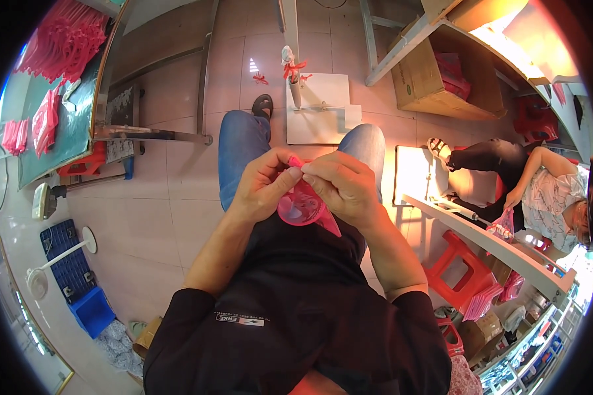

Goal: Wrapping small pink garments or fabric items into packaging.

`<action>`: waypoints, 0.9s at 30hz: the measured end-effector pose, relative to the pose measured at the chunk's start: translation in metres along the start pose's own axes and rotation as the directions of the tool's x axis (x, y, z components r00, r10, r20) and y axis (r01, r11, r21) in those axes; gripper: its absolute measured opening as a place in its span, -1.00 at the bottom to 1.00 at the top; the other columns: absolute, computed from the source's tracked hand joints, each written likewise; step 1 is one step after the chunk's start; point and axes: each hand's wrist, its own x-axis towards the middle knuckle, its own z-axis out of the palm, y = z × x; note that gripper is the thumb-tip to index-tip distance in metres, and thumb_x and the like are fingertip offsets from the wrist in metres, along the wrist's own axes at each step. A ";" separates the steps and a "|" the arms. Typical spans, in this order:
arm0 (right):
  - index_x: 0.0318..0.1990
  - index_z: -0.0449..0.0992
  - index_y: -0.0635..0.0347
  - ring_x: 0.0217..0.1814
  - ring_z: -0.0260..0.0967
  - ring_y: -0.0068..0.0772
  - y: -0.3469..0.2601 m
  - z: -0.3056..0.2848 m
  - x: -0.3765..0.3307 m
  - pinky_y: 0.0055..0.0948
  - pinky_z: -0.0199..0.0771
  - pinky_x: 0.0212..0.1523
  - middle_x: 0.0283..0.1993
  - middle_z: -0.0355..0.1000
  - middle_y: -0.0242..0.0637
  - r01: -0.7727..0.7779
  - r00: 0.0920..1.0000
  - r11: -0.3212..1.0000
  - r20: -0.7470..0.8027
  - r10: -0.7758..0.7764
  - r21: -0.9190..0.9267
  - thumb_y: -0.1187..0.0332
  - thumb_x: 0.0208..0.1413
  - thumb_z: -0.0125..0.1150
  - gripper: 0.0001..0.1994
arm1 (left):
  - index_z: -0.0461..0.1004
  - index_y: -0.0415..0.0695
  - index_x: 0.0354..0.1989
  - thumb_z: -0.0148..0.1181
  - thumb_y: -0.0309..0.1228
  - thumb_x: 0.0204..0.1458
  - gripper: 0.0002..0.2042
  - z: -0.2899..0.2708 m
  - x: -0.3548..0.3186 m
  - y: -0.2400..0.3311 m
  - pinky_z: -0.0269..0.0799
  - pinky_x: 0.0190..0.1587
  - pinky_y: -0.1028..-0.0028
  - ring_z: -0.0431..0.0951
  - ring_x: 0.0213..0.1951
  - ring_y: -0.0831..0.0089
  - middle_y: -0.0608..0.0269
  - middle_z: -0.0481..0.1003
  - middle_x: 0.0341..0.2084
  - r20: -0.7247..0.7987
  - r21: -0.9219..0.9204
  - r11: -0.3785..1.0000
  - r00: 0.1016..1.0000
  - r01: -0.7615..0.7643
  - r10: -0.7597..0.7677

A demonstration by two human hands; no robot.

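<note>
My left hand (pixel 265 183) and my right hand (pixel 341 186) meet above my lap, with fingertips almost touching. Between them is a pink, see-through plastic item (pixel 299 209), rounded below with a pointed flap to the right; its exact kind is unclear. The fingers of my left hand pinch its gathered upper end, where a small bright pink tip sticks up. My right hand, closed at the same spot, also pinches it. Beyond my knees, an upright metal rod (pixel 295 92) with red ties (pixel 293 66) at its top stands over a white base plate (pixel 319 125).
A green-topped table (pixel 79 128) at left carries bundles of pink items (pixel 66 39). An open cardboard box (pixel 441 82) stands at far right. Another person (pixel 547 178) sits on the right, behind a pale metal beam (pixel 487 240). A red stool (pixel 458 263) stands nearer me.
</note>
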 end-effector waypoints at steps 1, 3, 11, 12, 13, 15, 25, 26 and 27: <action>-0.19 0.57 0.21 -0.44 0.47 -0.32 0.000 0.000 0.000 -0.43 0.48 -0.44 -0.43 0.47 -0.27 -0.005 1.000 1.000 -0.001 0.005 0.013 0.61 -0.01 0.34 -0.79 | 0.41 -0.23 -0.12 0.07 -0.49 0.26 -0.90 0.000 0.000 -0.001 0.40 -0.18 0.64 0.46 -0.25 0.68 0.34 0.49 -0.27 -0.001 0.000 1.000 1.000 -0.005 0.005; -0.18 0.58 0.21 -0.42 0.48 -0.36 0.001 -0.001 -0.002 -0.46 0.48 -0.42 -0.41 0.49 -0.27 -0.016 1.000 1.000 0.015 0.016 -0.002 0.59 0.00 0.35 -0.80 | 0.41 -0.22 -0.12 0.10 -0.47 0.26 -0.89 -0.001 0.000 -0.002 0.40 -0.23 0.67 0.46 -0.29 0.72 0.37 0.48 -0.29 -0.002 -0.001 1.000 1.000 -0.010 0.010; -0.17 0.59 0.20 -0.43 0.47 -0.45 -0.001 -0.004 -0.004 -0.51 0.47 -0.42 -0.42 0.51 -0.27 -0.066 0.997 0.997 0.048 0.068 -0.029 0.57 0.02 0.36 -0.80 | 0.41 -0.22 -0.12 0.11 -0.44 0.26 -0.87 -0.001 0.001 -0.001 0.42 -0.25 0.67 0.48 -0.28 0.72 0.36 0.50 -0.30 0.032 -0.006 1.000 0.999 0.017 -0.017; -0.18 0.60 0.20 -0.43 0.47 -0.45 -0.002 -0.005 -0.004 -0.52 0.46 -0.43 -0.42 0.51 -0.28 -0.074 0.996 0.997 0.050 0.076 -0.035 0.57 0.02 0.37 -0.81 | 0.41 -0.22 -0.12 0.11 -0.44 0.26 -0.87 -0.001 0.001 -0.001 0.42 -0.25 0.67 0.48 -0.28 0.72 0.36 0.50 -0.30 0.031 -0.008 1.000 0.999 0.018 -0.018; -0.18 0.60 0.20 -0.44 0.46 -0.46 -0.002 -0.006 -0.005 -0.52 0.45 -0.44 -0.42 0.51 -0.29 -0.082 0.995 0.996 0.052 0.084 -0.042 0.56 0.01 0.37 -0.81 | 0.42 -0.24 -0.12 0.10 -0.46 0.26 -0.88 0.000 0.001 0.000 0.42 -0.18 0.63 0.49 -0.25 0.66 0.33 0.51 -0.27 0.041 -0.039 0.999 0.999 0.029 -0.028; -0.19 0.60 0.20 -0.45 0.46 -0.47 -0.001 -0.004 -0.007 -0.53 0.45 -0.44 -0.43 0.51 -0.29 -0.079 0.996 0.996 0.034 0.080 -0.042 0.55 0.01 0.38 -0.82 | 0.42 -0.25 -0.12 0.09 -0.47 0.26 -0.88 -0.001 0.002 -0.001 0.43 -0.12 0.59 0.50 -0.21 0.60 0.29 0.52 -0.25 0.051 -0.071 0.997 0.998 0.041 -0.038; -0.25 0.58 0.24 -0.44 0.44 -0.52 0.001 -0.007 -0.007 -0.56 0.43 -0.44 -0.40 0.51 -0.30 -0.141 0.990 0.990 0.006 0.141 0.006 0.53 0.01 0.39 -0.85 | 0.43 -0.22 -0.13 0.16 -0.48 0.22 -0.87 0.005 0.004 0.000 0.44 -0.18 0.60 0.47 -0.26 0.67 0.34 0.49 -0.28 -0.040 0.005 1.000 0.999 0.029 -0.029; -0.25 0.58 0.24 -0.44 0.44 -0.52 0.000 -0.006 -0.007 -0.56 0.43 -0.44 -0.40 0.51 -0.30 -0.140 0.990 0.990 0.007 0.140 0.006 0.53 0.01 0.39 -0.85 | 0.43 -0.22 -0.13 0.19 -0.50 0.19 -0.87 0.007 0.005 0.000 0.45 -0.14 0.58 0.48 -0.23 0.64 0.33 0.49 -0.26 -0.082 0.045 0.999 0.997 0.006 -0.002; -0.25 0.57 0.24 -0.43 0.45 -0.51 0.000 -0.006 -0.007 -0.55 0.44 -0.43 -0.40 0.51 -0.30 -0.133 0.991 0.991 -0.001 0.133 -0.015 0.53 0.01 0.39 -0.85 | 0.43 -0.22 -0.13 0.19 -0.50 0.19 -0.87 0.008 0.005 0.000 0.45 -0.14 0.58 0.48 -0.23 0.64 0.33 0.49 -0.26 -0.083 0.045 0.999 0.997 0.005 -0.001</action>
